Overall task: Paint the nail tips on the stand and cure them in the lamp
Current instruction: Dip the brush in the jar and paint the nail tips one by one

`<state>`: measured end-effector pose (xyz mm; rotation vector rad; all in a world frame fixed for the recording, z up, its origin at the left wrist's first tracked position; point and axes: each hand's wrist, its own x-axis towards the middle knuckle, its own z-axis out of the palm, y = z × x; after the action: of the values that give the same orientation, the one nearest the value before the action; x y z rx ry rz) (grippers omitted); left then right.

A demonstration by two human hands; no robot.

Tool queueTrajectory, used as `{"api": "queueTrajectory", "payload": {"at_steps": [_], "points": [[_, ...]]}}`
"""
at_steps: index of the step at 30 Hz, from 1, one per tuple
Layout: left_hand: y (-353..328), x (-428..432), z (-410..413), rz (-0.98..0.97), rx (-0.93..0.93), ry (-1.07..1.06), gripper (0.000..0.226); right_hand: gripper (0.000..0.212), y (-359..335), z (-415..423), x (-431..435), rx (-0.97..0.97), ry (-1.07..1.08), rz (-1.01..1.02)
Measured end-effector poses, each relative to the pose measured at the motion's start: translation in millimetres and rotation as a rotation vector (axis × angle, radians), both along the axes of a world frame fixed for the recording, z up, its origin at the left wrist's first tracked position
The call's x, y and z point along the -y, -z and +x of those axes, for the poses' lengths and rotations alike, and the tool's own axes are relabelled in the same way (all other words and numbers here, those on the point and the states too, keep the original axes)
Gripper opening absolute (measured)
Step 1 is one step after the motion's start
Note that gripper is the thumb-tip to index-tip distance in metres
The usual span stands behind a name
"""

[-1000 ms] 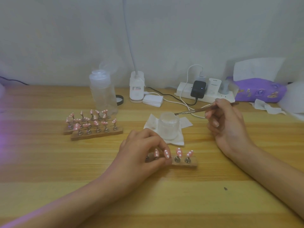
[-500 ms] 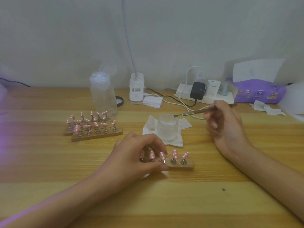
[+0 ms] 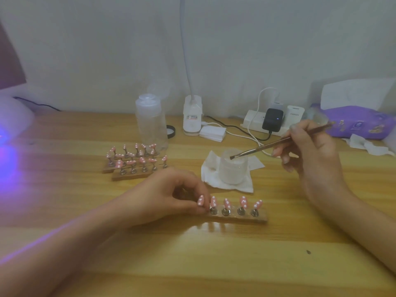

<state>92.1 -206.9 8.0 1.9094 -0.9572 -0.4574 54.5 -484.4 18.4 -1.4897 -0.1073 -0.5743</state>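
Note:
A small wooden stand (image 3: 240, 218) lies near the middle of the table with several pink nail tips (image 3: 243, 201) dotted white on metal pegs. My left hand (image 3: 171, 198) pinches the stand's left end, fingers curled around the leftmost peg. My right hand (image 3: 310, 151) holds a thin brush (image 3: 263, 147) like a pen; its bristle tip sits at the rim of a small frosted jar (image 3: 233, 169) that stands on a white tissue. The curing lamp is mostly out of view; only its violet glow (image 3: 4, 142) shows at the far left.
Two more wooden stands (image 3: 132, 175) with pink nail tips sit left of centre. Behind them stand a clear plastic bottle (image 3: 151, 121) and a white lamp base (image 3: 192, 116). A power strip (image 3: 270, 121) with cables, a purple tissue pack (image 3: 360, 123) and crumpled tissues lie at the back right.
My right hand has swung the brush down so its tip reaches the jar's rim. My left hand's fingers have slid to the stand's left end, uncovering more nail tips.

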Motion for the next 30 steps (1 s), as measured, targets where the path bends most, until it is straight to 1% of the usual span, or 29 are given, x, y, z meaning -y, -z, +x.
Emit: {"api": "queueTrajectory", "payload": {"at_steps": [2,4,6,9,10,12,14,17,22,24,26,28,30], "points": [[-0.1,-1.3,2.0,-0.022,0.024,0.024,0.005,0.024,-9.7,-1.1,-4.3,0.040,-0.035,-0.194],[-0.5,-2.1,2.3,-0.026,0.088,0.033,0.004,0.023,-17.2,-1.0,-9.0,0.053,-0.060,-0.353],[-1.5,-1.6,0.7,-0.007,0.207,0.053,0.005,0.022,-19.7,-0.3,-13.7,0.035,-0.061,-0.462],[-5.7,-1.7,-1.0,0.035,0.451,0.087,0.009,0.021,-16.5,1.0,-18.3,-0.002,-0.067,-0.530],[-7.2,-2.5,-0.6,0.052,0.501,0.094,0.010,0.021,-15.2,1.6,-18.7,-0.015,-0.071,-0.534],[-8.2,-3.9,0.6,0.077,0.527,0.089,0.010,0.021,-14.8,2.8,-17.2,-0.023,-0.072,-0.505],[-5.7,-3.8,0.1,0.061,0.467,0.066,0.013,0.022,-17.1,3.8,-13.1,-0.016,-0.060,-0.431],[0.8,0.1,-4.3,-0.008,0.307,0.025,0.013,0.022,-18.7,4.2,-7.0,-0.024,-0.035,-0.364],[12.4,9.3,-12.4,-0.066,0.240,-0.024,0.013,0.022,-13.2,3.8,-7.3,-0.018,-0.038,-0.381],[14.0,10.5,-14.5,-0.080,0.289,-0.027,0.015,0.022,-12.6,3.7,-6.9,0.013,-0.033,-0.365],[14.7,10.2,-15.6,-0.084,0.375,-0.017,0.020,0.022,-11.7,2.9,-5.3,0.037,-0.017,-0.348],[13.9,9.0,-16.1,-0.076,0.471,0.000,0.021,0.021,-10.0,1.2,-3.5,0.047,0.004,-0.339],[12.8,7.9,-16.0,-0.058,0.520,0.025,0.021,0.021,-9.2,0.1,-2.4,0.040,0.015,-0.334]]}}
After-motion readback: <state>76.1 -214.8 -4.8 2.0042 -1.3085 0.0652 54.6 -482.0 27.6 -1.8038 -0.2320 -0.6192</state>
